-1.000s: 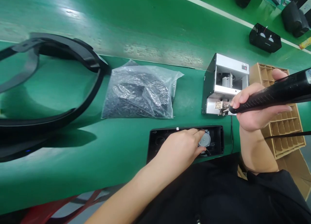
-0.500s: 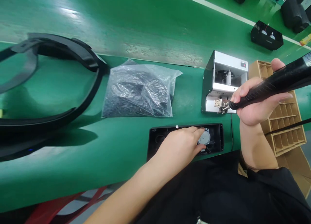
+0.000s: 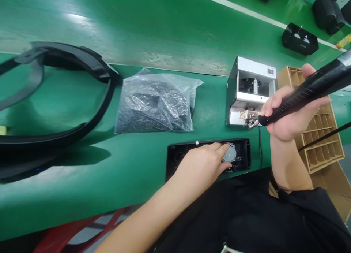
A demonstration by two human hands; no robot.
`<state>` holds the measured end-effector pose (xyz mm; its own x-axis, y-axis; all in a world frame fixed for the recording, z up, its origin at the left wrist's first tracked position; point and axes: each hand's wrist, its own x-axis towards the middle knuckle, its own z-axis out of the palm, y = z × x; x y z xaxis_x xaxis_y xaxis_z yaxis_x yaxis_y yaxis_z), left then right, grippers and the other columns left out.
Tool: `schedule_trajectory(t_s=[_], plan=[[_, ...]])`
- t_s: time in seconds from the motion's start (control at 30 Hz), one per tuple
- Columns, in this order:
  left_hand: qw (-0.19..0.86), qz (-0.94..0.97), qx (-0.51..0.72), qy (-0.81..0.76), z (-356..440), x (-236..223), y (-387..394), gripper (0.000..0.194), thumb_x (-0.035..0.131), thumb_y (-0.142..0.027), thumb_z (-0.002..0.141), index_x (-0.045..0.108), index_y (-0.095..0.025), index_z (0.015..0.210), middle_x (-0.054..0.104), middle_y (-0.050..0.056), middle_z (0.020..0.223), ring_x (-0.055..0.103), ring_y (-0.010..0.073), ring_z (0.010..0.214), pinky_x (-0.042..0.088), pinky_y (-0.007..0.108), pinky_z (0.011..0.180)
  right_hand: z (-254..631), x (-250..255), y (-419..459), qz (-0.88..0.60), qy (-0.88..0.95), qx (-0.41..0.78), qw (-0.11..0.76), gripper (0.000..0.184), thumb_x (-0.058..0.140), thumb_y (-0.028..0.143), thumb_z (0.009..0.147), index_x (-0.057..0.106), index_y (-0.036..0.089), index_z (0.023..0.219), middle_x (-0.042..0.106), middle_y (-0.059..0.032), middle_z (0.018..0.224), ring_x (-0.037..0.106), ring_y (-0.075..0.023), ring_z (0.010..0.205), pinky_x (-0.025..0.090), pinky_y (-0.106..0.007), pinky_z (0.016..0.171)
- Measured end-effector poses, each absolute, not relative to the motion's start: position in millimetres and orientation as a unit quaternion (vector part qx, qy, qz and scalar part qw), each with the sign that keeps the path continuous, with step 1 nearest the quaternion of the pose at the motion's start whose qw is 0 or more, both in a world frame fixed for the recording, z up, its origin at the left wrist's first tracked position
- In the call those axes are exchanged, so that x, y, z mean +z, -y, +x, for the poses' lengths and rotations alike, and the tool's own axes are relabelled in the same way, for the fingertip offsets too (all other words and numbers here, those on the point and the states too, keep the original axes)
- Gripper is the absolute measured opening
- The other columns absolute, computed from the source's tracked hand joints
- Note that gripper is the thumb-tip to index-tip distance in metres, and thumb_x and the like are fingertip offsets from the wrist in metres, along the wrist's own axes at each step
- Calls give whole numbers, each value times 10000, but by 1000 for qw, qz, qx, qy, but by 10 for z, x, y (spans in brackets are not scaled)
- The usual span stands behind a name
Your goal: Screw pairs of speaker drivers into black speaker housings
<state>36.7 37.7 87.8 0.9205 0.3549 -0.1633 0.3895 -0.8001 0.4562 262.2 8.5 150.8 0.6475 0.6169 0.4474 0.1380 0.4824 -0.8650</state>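
My right hand (image 3: 290, 115) grips a black electric screwdriver (image 3: 307, 93), whose tip sits at the metal outlet (image 3: 248, 115) of a silver-and-black screw feeder (image 3: 248, 82). My left hand (image 3: 201, 167) lies across an open black plastic housing (image 3: 238, 159) on the green workbench (image 3: 82, 187). Its fingertips are beside a round grey metal disc (image 3: 229, 153) mounted inside the housing. The hand hides the housing's left-middle part.
A clear plastic bag of black parts (image 3: 153, 103) lies left of the feeder. Large safety goggles (image 3: 68, 59) sit at the left. A cardboard compartment tray (image 3: 320, 136) stands at the right, and black housings (image 3: 300, 38) sit on the far shelf.
The screwdriver's rear end has tilted higher, with its tip still at the feeder outlet. The whole scene has shifted slightly left in view. My left hand stays on the housing.
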Motion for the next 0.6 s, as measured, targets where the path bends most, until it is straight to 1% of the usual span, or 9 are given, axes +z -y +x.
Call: schedule_trajectory(t_s=[0.07,0.13,0.2,0.27,0.33,0.43,0.5,0.6], plan=[[229,952,20,-202,319,913,-323,462,817,-385,1005,744,-175,1410,832,122,1309,832,306,1087,674,363,811,2580,1570,13,-477,388,179,768,634,441,865,988,602,360,1335,599,94,641,495,-128,367,415,-262,342],[217,947,97,-215,297,951,-254,410,733,-409,1070,732,-194,1419,834,113,1307,825,281,1112,668,347,838,2518,1629,125,-471,381,203,769,640,452,875,975,617,373,1336,621,91,642,505,-137,359,430,-276,336],[220,934,171,-223,321,975,-182,374,644,-389,1124,709,-203,1442,841,107,1281,819,244,1104,662,331,872,2442,1679,235,-460,373,221,775,634,482,860,975,639,361,1334,653,81,638,514,-147,351,444,-291,331],[243,917,235,-209,382,969,-121,332,607,-346,1143,710,-193,1419,851,98,1231,818,213,1062,660,314,877,2365,1720,335,-443,368,238,782,624,503,838,985,662,342,1329,671,71,643,513,-147,350,447,-297,328],[278,899,285,-184,449,934,-77,233,604,-292,1143,751,-191,1293,864,72,1135,817,187,988,655,296,859,2301,1757,424,-437,365,256,781,622,526,837,979,689,347,1325,666,71,650,506,-142,352,451,-299,330],[320,870,344,-149,495,860,-39,155,623,-234,1127,764,-192,1077,857,22,943,799,159,822,634,275,763,2237,1813,540,-453,355,297,762,511,667,760,956,731,381,1292,683,63,658,545,-152,380,504,-312,369],[346,855,361,-137,479,827,-24,140,649,-222,1112,760,-182,1036,845,14,882,790,155,766,622,269,724,2198,1841,604,-456,343,314,759,427,724,678,964,739,380,1270,702,55,659,576,-162,397,537,-320,395],[396,841,341,-140,421,818,-15,150,685,-244,1096,775,-185,991,841,14,861,798,157,754,619,260,718,2122,1844,679,-449,322,303,777,397,673,671,1001,730,365,1246,699,59,633,568,-161,374,525,-321,381]])
